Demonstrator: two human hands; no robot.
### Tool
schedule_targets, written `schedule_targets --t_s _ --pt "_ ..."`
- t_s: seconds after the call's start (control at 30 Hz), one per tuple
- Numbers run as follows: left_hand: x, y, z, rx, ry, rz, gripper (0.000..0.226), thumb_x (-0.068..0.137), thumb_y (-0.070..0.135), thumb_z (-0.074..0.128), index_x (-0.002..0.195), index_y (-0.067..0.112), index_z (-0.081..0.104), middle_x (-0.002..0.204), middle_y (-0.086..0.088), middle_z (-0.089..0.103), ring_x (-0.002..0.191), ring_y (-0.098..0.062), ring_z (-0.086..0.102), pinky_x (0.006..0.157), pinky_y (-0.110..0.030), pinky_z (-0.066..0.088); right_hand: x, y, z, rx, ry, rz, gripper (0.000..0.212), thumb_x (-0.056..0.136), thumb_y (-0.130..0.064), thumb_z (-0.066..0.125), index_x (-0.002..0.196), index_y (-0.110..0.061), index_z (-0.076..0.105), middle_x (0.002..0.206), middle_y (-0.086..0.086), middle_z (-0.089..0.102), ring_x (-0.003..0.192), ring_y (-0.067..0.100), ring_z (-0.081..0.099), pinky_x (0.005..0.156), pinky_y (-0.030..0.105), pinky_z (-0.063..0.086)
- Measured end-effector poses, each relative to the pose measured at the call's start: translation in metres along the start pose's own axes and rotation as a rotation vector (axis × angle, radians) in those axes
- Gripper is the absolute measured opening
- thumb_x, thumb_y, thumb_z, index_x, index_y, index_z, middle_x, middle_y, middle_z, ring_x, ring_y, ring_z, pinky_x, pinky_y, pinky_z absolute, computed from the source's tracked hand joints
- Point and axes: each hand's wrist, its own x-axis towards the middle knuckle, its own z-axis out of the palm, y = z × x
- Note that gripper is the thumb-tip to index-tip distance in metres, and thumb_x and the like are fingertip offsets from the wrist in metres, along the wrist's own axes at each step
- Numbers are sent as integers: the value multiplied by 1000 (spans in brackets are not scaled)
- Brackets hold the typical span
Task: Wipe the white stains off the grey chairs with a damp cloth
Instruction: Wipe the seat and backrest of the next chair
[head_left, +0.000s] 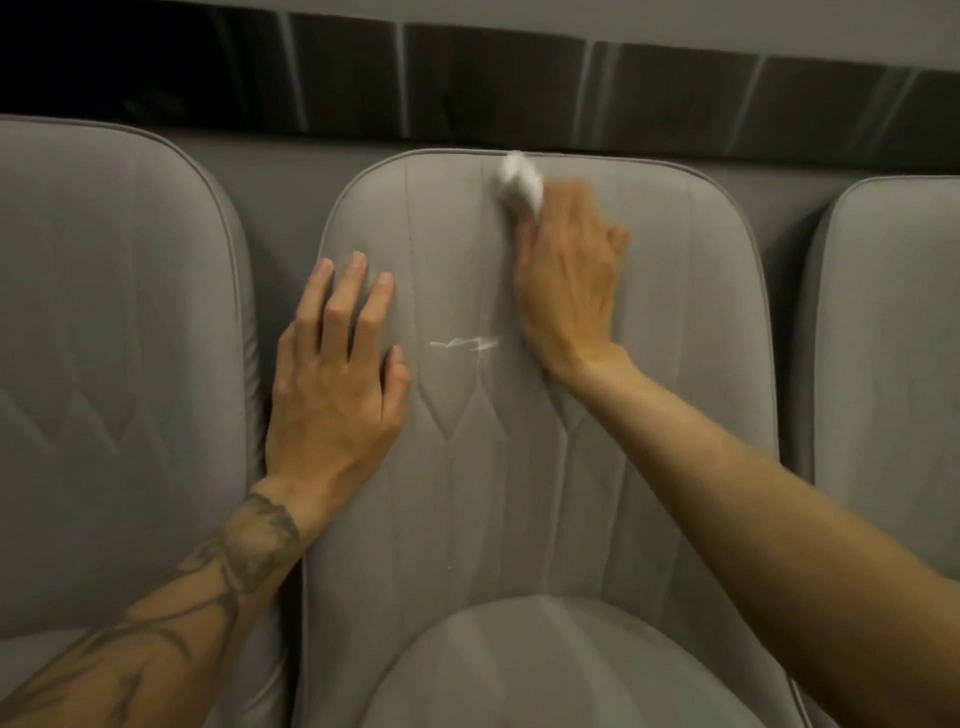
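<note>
The middle grey chair (649, 322) fills the centre of the view, its backrest facing me. A thin white stain (464, 343) runs across the backrest's middle seam. My right hand (569, 280) presses a small white cloth (519, 182) against the backrest near its top edge, above the stain; the hand is blurred. My left hand (335, 374) lies flat with fingers spread on the backrest's left side, just left of the stain.
A second grey chair (119, 338) stands close on the left and a third (893, 338) on the right, with narrow gaps between them. The middle chair's seat cushion (561, 670) is at the bottom. Behind the chairs runs a dark panelled wall (467, 67).
</note>
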Motion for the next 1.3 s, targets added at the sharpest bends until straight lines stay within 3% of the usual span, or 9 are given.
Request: schedule_targets --t_s 0.17,0.4,0.63,0.77,0.87,0.97,1.07,1.23,1.3 --pt "0 0 -2 -20 4 -4 63 99 26 46 160 17 31 170 -8 25 159 -30 20 112 -48 41 -31 11 -15 6 -149 -306 23 101 -26 46 111 -13 62 97 9 58 88 30 56 75 42 32" --pt "1 1 -2 -25 -4 -6 63 99 26 45 160 16 30 170 -9 24 159 -30 18 115 -48 39 -23 6 3 35 -6 -17 21 100 -23 47 105 -9 60 97 13 60 84 32 56 73 42 35" --pt "1 4 -7 -33 -7 -7 63 99 23 46 160 14 33 169 -10 25 159 -31 19 118 -45 35 -105 5 -2 68 -176 -390 18 100 -24 54 112 -18 66 93 2 61 86 26 60 72 38 35" --pt "2 3 -6 -38 -4 -4 63 98 23 46 159 15 32 170 -10 25 159 -31 19 119 -45 34 -50 10 9 36 24 -160 10 98 -21 53 104 -14 58 87 7 55 76 28 52 69 39 29" --pt "1 2 -6 -50 8 -7 63 98 21 48 159 15 34 169 -10 26 158 -31 20 120 -45 33 -84 -20 17 110 44 -4 13 100 -21 53 108 -12 59 92 9 59 81 30 55 71 40 33" --pt "2 3 -7 -67 0 -1 63 98 20 49 159 13 34 169 -10 27 159 -31 20 121 -45 32 -134 -24 6 194 -143 -279 18 102 -21 53 119 -19 60 99 1 62 87 23 58 71 37 36" --pt "2 4 -8 -69 -14 -6 63 98 20 49 159 14 33 169 -9 26 159 -31 19 122 -45 30 -107 0 -3 81 -171 -448 17 99 -23 52 108 -17 65 90 4 59 82 27 59 70 38 33" --pt "2 1 -9 -124 -1 9 60 97 17 46 157 12 38 167 -12 28 158 -32 20 125 -43 23 -33 -8 5 61 40 56 22 99 -25 50 101 -8 62 89 12 59 75 32 54 69 41 31" --pt "-1 -1 -9 -169 8 -1 58 97 14 44 155 11 40 166 -14 29 158 -32 21 126 -51 26 -66 -34 8 170 -8 12 18 98 -21 55 100 -5 64 88 13 59 74 33 56 70 42 34"
